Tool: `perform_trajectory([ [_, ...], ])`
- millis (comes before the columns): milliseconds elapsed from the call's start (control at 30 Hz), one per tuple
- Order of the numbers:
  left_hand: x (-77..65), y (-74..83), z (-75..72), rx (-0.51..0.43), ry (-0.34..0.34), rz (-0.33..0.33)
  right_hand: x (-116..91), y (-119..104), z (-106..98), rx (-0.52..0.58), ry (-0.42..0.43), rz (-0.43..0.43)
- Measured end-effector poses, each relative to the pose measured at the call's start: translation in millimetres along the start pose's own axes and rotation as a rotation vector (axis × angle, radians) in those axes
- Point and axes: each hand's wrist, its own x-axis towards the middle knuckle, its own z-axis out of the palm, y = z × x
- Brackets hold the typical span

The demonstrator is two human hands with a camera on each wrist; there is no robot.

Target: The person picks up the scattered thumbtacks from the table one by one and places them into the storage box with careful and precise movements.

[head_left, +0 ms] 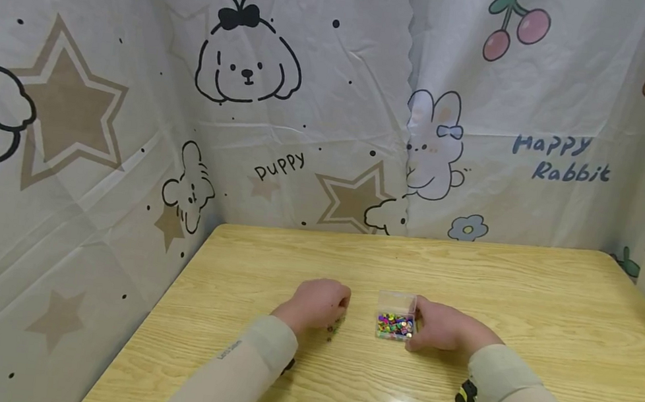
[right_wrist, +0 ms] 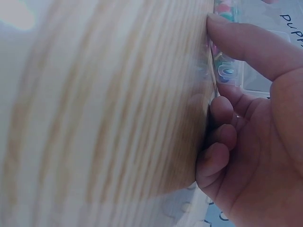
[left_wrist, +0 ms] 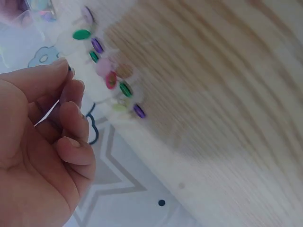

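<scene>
A small clear plastic box (head_left: pixel 393 336) with its lid raised stands on the table, filled with shiny coloured thumbtacks (head_left: pixel 395 324). My right hand (head_left: pixel 444 327) grips the box's right side, thumb near the front and index finger behind; its other fingers are curled, as the right wrist view shows. Left of the box is my left hand (head_left: pixel 319 301), palm inward. In the left wrist view its thumb and index finger pinch a tiny dark piece, apparently a thumbtack, mostly hidden. Several loose thumbtacks (left_wrist: pixel 125 89), green, purple and pink, lie on the table beside that hand.
The wooden table (head_left: pixel 411 264) reaches back to a printed curtain (head_left: pixel 311 93), which also hangs along the left and right sides. A black device (head_left: pixel 467 399) sits at the right wrist.
</scene>
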Motion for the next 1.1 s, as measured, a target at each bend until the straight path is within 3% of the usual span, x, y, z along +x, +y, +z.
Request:
perform_trajectory([
  [200, 3.2, 14.8, 1.0, 0.009, 0.04, 0.09, 0.1, 1.3, 0.8, 0.012, 0.003, 0.001],
  [433, 8.1, 38.0, 1.6, 0.087, 0.082, 0.174, 2.1, 3.3, 0.9, -0.004, 0.012, -0.001],
  [700, 12.0, 52.1, 8.7, 0.08, 0.123, 0.208, 2.2, 4.1, 0.7, -0.016, 0.011, -0.031],
  [1100, 14.4, 57.2, 13.7, 0.12, 0.096, 0.228, 0.1, 1.4, 0.1, -0.015, 0.019, -0.028],
])
